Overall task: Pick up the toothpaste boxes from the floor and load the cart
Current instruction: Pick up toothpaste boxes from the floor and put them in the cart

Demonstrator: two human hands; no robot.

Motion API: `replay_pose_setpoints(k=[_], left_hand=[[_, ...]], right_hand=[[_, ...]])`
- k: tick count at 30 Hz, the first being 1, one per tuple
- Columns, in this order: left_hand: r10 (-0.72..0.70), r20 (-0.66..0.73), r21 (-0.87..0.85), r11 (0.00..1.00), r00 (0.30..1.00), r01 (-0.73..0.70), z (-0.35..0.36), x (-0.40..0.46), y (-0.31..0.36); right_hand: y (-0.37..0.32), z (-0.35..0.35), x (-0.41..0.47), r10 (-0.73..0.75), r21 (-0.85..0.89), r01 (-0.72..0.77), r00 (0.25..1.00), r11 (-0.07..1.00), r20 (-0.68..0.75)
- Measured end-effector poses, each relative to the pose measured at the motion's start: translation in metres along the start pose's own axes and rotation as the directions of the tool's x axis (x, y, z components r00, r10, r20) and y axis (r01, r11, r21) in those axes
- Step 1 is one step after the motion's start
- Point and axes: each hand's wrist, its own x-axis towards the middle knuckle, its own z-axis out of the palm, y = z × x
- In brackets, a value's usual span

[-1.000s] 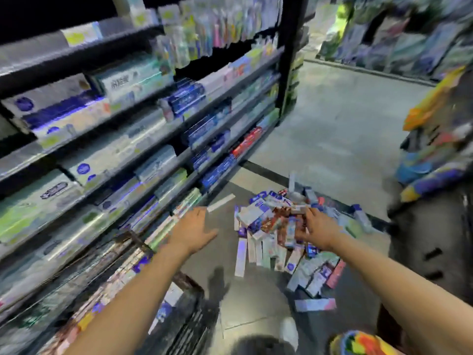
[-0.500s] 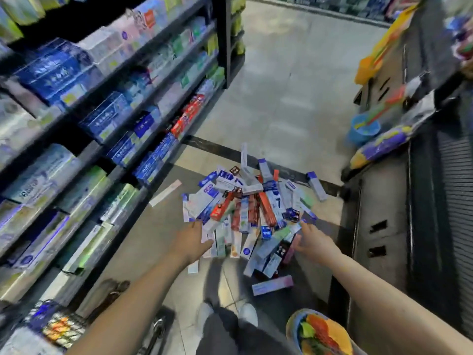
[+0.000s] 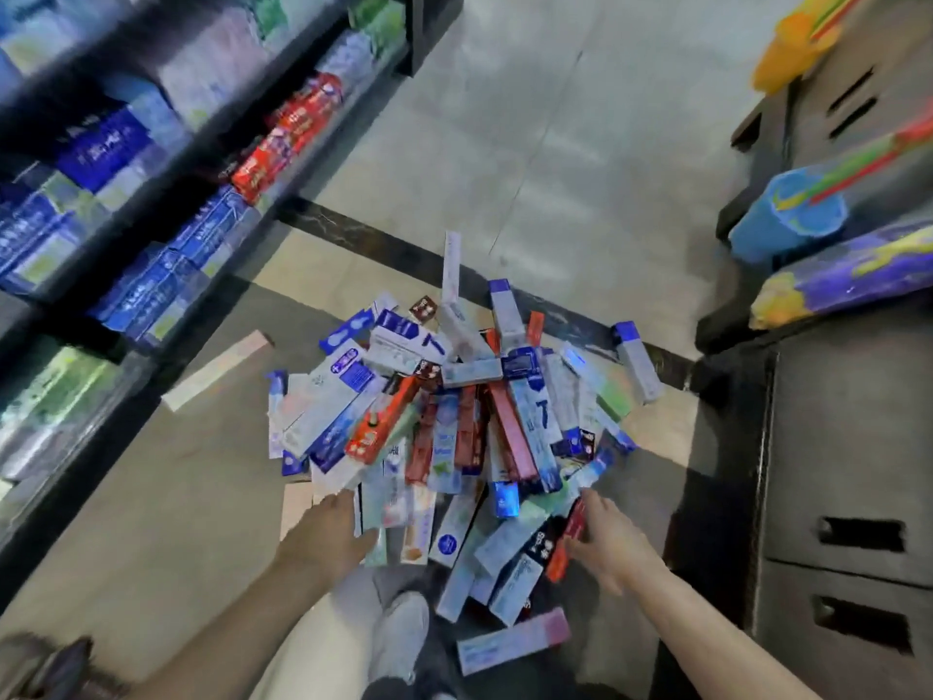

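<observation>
Cardboard toothpaste boxes (image 3: pixel 454 421) in blue, white, red and pale green are heaped in one big messy pile on the floor (image 3: pixel 580 144), pretty much dead centre of the frame, sitting partly over a dark stripe in the tiles. A few strays lie apart from the heap: a pale pink box (image 3: pixel 217 363) off to the left, and a white and pink box (image 3: pixel 512 641) down near the bottom centre. Both hands are down at the near edge of the pile. Left hand (image 3: pixel 328 535) is lower centre-left, fingers fairly straight and resting on the boxes at the pile's near-left edge, so that grip looks spread, not closed round anything. Right hand (image 3: pixel 603 538) is lower centre-right, touching the boxes on the near-right side next to a red and black one; can't honestly tell if that grip is pinching a box or just lying on them. A white shoe (image 3: pixel 401 634) shows at the bottom between the arms. Store shelves (image 3: pixel 151 194) full of boxed toothpaste run along the left side, and a dark grey cabinet (image 3: pixel 848 447) with slot handles fills the right edge.
</observation>
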Motion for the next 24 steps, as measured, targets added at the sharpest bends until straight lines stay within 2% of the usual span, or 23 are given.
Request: replay_pose_setpoints(k=[3, 8, 12, 15, 19, 24], left_hand=[[0.033, 0.029, -0.05, 0.998, 0.999, -0.032, 0.037, 0.062, 0.017], [0.147, 0.072, -0.167, 0.977, 0.987, -0.133, 0.102, 0.156, 0.079], [0.224, 0.042, -0.25, 0.946, 0.974, -0.207, 0.144, 0.214, 0.137], [0.168, -0.036, -0.347, 0.922, 0.985, -0.17, 0.165, 0.249, 0.169], [0.052, -0.083, -0.471, 0.878, 0.995, -0.085, 0.175, 0.278, 0.197], [-0.054, -0.04, -0.397, 0.917, 0.998, 0.034, 0.183, 0.292, 0.205]], right_hand=[[0.007, 0.024, 0.065, 0.031, 0.011, -0.031, 0.999, 0.999, 0.027], [0.031, 0.071, 0.149, 0.077, 0.098, -0.075, 0.997, 0.992, -0.014], [0.046, 0.106, 0.204, 0.13, 0.204, -0.122, 0.991, 0.971, -0.026], [0.053, 0.132, 0.233, 0.12, 0.37, -0.084, 0.99, 0.925, -0.075], [0.063, 0.149, 0.248, 0.136, 0.414, -0.038, 0.969, 0.909, -0.208], [0.078, 0.136, 0.244, 0.116, 0.397, 0.001, 0.956, 0.918, -0.271]])
